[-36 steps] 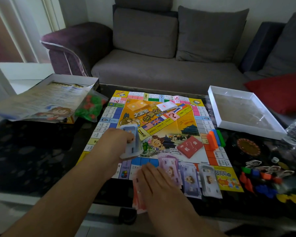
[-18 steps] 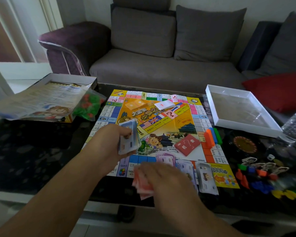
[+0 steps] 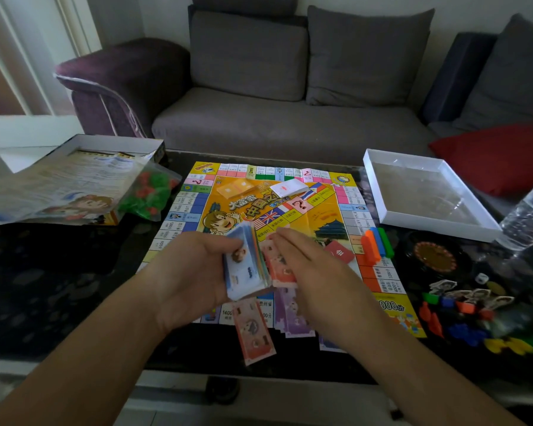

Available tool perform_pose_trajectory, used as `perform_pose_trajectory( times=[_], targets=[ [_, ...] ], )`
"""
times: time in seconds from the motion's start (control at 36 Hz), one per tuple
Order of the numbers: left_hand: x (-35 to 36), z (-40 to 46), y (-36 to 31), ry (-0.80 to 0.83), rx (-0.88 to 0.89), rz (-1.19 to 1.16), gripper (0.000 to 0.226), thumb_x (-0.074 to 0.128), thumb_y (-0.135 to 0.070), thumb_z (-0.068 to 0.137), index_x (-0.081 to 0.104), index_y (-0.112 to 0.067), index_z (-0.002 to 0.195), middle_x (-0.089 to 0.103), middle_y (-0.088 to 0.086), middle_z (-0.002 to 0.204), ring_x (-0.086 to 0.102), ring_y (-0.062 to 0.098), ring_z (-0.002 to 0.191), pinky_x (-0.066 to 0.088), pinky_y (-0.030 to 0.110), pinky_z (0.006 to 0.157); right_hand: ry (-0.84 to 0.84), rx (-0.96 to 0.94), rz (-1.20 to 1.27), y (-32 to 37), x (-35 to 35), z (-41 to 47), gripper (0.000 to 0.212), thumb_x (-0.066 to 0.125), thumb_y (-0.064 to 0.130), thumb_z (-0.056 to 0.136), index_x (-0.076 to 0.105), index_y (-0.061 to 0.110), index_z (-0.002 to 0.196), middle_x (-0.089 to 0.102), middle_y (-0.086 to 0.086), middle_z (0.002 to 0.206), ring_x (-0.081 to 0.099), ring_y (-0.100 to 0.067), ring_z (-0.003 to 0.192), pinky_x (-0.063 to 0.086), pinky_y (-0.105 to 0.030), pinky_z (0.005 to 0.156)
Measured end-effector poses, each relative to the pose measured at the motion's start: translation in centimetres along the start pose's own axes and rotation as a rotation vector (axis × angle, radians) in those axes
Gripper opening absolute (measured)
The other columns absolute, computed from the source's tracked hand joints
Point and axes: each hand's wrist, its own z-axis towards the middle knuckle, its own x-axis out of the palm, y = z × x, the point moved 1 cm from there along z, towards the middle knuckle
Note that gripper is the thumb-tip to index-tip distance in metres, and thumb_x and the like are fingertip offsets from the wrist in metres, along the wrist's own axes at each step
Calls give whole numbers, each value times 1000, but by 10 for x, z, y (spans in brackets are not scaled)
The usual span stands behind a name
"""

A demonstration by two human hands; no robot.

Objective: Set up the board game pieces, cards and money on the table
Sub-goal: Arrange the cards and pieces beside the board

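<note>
The colourful game board [image 3: 320, 210] lies flat on the dark table. My left hand [image 3: 191, 272] holds a thick stack of play money [image 3: 246, 265] above the board's near edge. My right hand [image 3: 308, 265] grips orange-pink notes [image 3: 279, 269] right beside that stack. An orange note pile [image 3: 254, 330] and a purple note pile [image 3: 293, 315] lie on the board's near edge below my hands. A white card deck [image 3: 290, 188], an orange card deck [image 3: 237, 189] and a red card deck [image 3: 340, 252] rest on the board.
Coloured bars [image 3: 377, 244] stand at the board's right edge. Loose tokens and figures [image 3: 468, 309] lie at the right. An open white box [image 3: 425, 195] sits behind them, a plastic bottle [image 3: 530, 216] beside it. At the left are a rule sheet [image 3: 68, 186] and a bag of houses [image 3: 150, 193].
My right hand rose from the table edge with orange notes and met the stack in my left hand. An orange pile now lies on the board's near edge.
</note>
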Motion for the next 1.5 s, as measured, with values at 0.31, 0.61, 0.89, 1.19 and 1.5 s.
perform_pose_trajectory(
  times=[0.31,0.61,0.89,1.19,1.5],
  targets=[
    [8,8,20,-97,0,14,40,40,-10,104,57,0,139,74,24,115,76,40,90,63,52,79,75,9,239,13,24,-3,110,70,1,88,-1,24,168,-19,24,169,47,-18,139,55,-33,100],
    [-21,16,2,-464,132,119,37,49,-5,103,52,-4,139,65,27,127,68,44,105,61,48,61,263,22,313,15,31,-14,102,70,49,93,-2,38,164,5,19,171,5,-10,159,19,-46,130],
    [-26,18,1,-503,114,139,35,54,-11,103,58,-2,137,69,24,125,72,37,90,60,39,57,286,-223,-32,32,62,-44,99,70,45,88,18,16,167,17,-3,174,-1,-16,159,-12,-38,122],
    [-16,7,0,-331,68,111,29,46,-10,106,61,-2,130,73,18,112,71,29,82,57,34,55,128,-162,-4,36,54,-50,56,81,23,76,68,38,129,66,12,132,61,-11,124,47,-34,113],
    [8,9,22,-79,-44,79,33,36,-5,105,67,0,117,74,23,111,73,36,94,54,51,95,-346,-25,152,11,11,-21,44,64,-4,81,73,7,123,57,-1,119,56,-11,100,62,-34,78]
  ],
)
